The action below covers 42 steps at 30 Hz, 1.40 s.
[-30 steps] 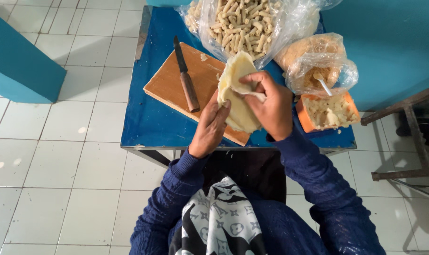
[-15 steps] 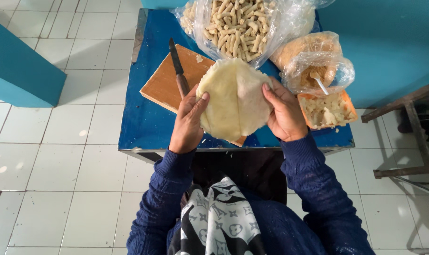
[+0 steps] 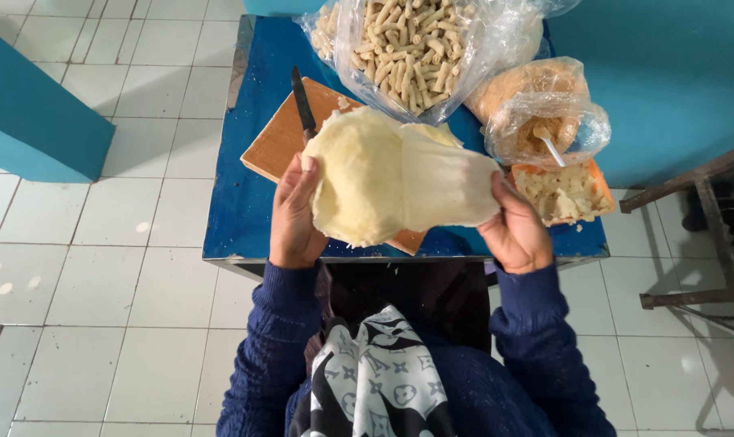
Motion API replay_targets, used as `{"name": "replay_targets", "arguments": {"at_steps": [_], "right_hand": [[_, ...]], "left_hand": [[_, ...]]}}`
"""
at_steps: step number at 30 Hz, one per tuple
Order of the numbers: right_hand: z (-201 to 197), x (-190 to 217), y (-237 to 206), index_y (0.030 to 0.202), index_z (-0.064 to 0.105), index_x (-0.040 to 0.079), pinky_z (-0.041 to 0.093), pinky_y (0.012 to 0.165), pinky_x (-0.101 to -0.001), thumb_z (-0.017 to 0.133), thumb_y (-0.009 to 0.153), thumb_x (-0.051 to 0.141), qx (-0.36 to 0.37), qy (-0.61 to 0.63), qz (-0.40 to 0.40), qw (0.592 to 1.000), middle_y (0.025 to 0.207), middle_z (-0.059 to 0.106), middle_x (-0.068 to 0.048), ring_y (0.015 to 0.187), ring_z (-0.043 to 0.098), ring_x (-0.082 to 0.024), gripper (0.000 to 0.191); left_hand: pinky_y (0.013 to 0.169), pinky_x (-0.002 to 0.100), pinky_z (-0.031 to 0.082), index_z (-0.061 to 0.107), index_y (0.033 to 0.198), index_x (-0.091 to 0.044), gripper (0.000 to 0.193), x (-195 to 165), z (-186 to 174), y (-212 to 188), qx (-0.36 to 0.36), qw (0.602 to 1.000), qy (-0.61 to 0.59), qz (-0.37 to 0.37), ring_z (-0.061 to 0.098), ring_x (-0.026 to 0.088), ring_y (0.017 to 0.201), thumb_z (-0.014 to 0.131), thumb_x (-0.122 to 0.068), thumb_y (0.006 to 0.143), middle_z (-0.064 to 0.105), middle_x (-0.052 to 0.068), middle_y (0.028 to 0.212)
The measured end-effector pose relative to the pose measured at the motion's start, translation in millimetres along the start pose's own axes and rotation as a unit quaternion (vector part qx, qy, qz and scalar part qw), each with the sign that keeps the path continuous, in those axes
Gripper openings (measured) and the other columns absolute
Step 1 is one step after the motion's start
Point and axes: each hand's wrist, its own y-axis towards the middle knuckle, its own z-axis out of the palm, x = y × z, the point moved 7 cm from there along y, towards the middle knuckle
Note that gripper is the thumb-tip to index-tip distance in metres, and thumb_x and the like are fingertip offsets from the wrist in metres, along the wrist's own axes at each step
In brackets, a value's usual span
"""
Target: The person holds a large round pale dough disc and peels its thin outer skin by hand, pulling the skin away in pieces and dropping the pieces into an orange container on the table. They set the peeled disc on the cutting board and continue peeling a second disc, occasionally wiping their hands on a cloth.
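A thin pale yellow sheet of dough (image 3: pixel 391 180) is spread out wide in the air above the table's front edge. My left hand (image 3: pixel 294 214) grips its left side and my right hand (image 3: pixel 514 231) grips its right side. Under the sheet lies a wooden cutting board (image 3: pixel 279 137) with a dark-handled knife (image 3: pixel 303 101) resting on it. The sheet hides most of the board.
A small blue table (image 3: pixel 237 202) carries a clear bag of short beige sticks (image 3: pixel 411 48), a bag of orange crumbs (image 3: pixel 537 109) and an orange tray of pale filling (image 3: pixel 562 193). White tiled floor surrounds it. Metal furniture legs (image 3: pixel 706 210) stand at the right.
The folded dough has been opened out into a wide sheet. My hands have moved apart, left hand going left and right hand going right.
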Motion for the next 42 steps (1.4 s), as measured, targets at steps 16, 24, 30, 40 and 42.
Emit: {"name": "replay_targets", "arguments": {"at_steps": [16, 24, 30, 40, 42], "right_hand": [[96, -9, 34, 0.13, 0.068, 0.011, 0.057, 0.081, -0.034, 0.069, 0.088, 0.009, 0.106, -0.783, -0.166, 0.59, 0.129, 0.071, -0.012, 0.091, 0.074, -0.022, 0.042], [94, -47, -1, 0.141, 0.058, 0.005, 0.042, 0.121, -0.0469, 0.063, 0.091, -0.008, 0.159, -0.832, -0.289, 0.447, 0.145, 0.06, -0.014, 0.14, 0.055, -0.033, 0.051], [93, -61, -15, 0.15, 0.049, 0.002, 0.035, 0.123, -0.0489, 0.061, 0.094, 0.0, 0.172, -0.862, -0.255, 0.404, 0.155, 0.052, -0.016, 0.146, 0.047, -0.033, 0.058], [97, -41, 55, 0.158, 0.035, 0.01, 0.02, 0.118, -0.062, 0.053, 0.1, 0.048, 0.217, -0.901, -0.218, 0.307, 0.166, 0.029, -0.017, 0.153, 0.026, -0.035, 0.071], [91, -52, 63, 0.157, 0.032, 0.017, 0.014, 0.116, -0.0659, 0.053, 0.096, 0.056, 0.22, -0.906, -0.204, 0.299, 0.165, 0.023, -0.016, 0.151, 0.02, -0.035, 0.076]], "left_hand": [[0.104, 0.044, 0.058, 0.044, 0.149, 0.002, 0.054, -46, -41, -19, -0.1, 0.99, -0.03, 0.09, 0.066, 0.027, 0.125, 0.056, -0.032, 0.108, 0.061, 0.016, 0.142], [0.106, 0.044, 0.056, 0.042, 0.151, 0.001, 0.053, -38, -62, -14, -0.093, 0.99, -0.061, 0.084, 0.064, 0.029, 0.128, 0.048, -0.036, 0.112, 0.058, 0.017, 0.145], [0.114, 0.044, 0.052, 0.038, 0.155, 0.001, 0.048, -29, -61, -4, -0.057, 0.992, -0.087, 0.067, 0.059, 0.028, 0.134, 0.043, -0.024, 0.114, 0.055, 0.017, 0.15], [0.112, 0.04, 0.052, 0.036, 0.158, -0.002, 0.051, -14, -21, 4, -0.026, 0.994, -0.093, 0.054, 0.06, 0.024, 0.134, 0.046, -0.014, 0.11, 0.054, 0.015, 0.15], [0.112, 0.04, 0.052, 0.038, 0.156, -0.001, 0.049, -9, -9, 4, -0.009, 0.995, -0.081, 0.063, 0.061, 0.024, 0.132, 0.048, -0.013, 0.109, 0.055, 0.015, 0.148]]}}
